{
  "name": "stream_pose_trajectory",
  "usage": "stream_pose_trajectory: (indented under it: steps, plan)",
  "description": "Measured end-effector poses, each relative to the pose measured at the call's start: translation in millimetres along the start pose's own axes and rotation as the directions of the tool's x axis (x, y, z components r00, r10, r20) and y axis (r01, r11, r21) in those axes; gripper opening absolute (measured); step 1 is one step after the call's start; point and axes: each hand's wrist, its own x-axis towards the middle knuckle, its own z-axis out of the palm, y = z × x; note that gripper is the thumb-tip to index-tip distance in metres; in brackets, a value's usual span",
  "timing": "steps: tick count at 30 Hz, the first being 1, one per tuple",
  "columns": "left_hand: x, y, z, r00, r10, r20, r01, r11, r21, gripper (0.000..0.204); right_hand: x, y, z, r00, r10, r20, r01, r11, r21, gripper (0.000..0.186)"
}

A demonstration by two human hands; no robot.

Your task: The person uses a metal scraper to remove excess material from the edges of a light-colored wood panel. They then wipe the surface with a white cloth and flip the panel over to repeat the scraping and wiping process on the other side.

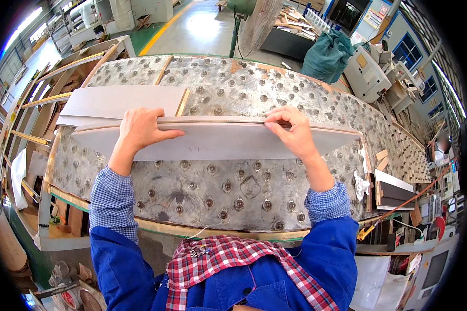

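Note:
A long light-grey panel (218,145) stands on its long edge across the metal table in front of me, its narrow upper edge showing a brownish line. My left hand (142,129) grips that upper edge toward the left, thumb on the near face and fingers over the far side. Further right, my right hand (294,130) pinches the same edge between thumb and fingertips. Faint marks show on the near face. Behind my left hand, pale flat boards (122,101) lie on the table, one with a light wooden end.
The table (233,192) is studded with many small ball rollers and has a wooden rim. A slatted wooden rack (41,101) stands to the left. Crumpled white material (361,185) and dark and white strips (394,189) lie at the right. Beyond stands a green bag (327,56).

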Motion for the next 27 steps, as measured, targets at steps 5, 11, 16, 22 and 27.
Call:
stream_pose_trajectory:
  steps: [5,11,16,22,27]
  plan:
    - [-1,0,4,0.997,0.046,-0.067,-0.045,0.999,0.016,0.065,2,-1,-4,0.995,-0.077,0.07,0.088,0.982,-0.166,0.006]
    - [-1,1,1,0.999,0.015,-0.033,-0.015,1.0,-0.008,0.064,13,-23,-10,0.941,-0.26,0.215,0.337,0.763,-0.552,0.008]
    - [1,0,2,0.999,0.021,-0.034,-0.021,1.0,0.006,0.064,18,-23,-7,0.926,-0.273,0.26,0.375,0.729,-0.572,0.011]
    - [0,-3,5,0.998,0.03,-0.049,-0.03,0.999,0.011,0.066,20,-26,-8,0.878,-0.331,0.346,0.476,0.683,-0.554,0.02]
    - [0,-1,2,1.0,0.004,-0.01,-0.004,1.0,-0.013,0.066,18,-21,-13,0.853,-0.353,0.386,0.518,0.669,-0.533,0.024]
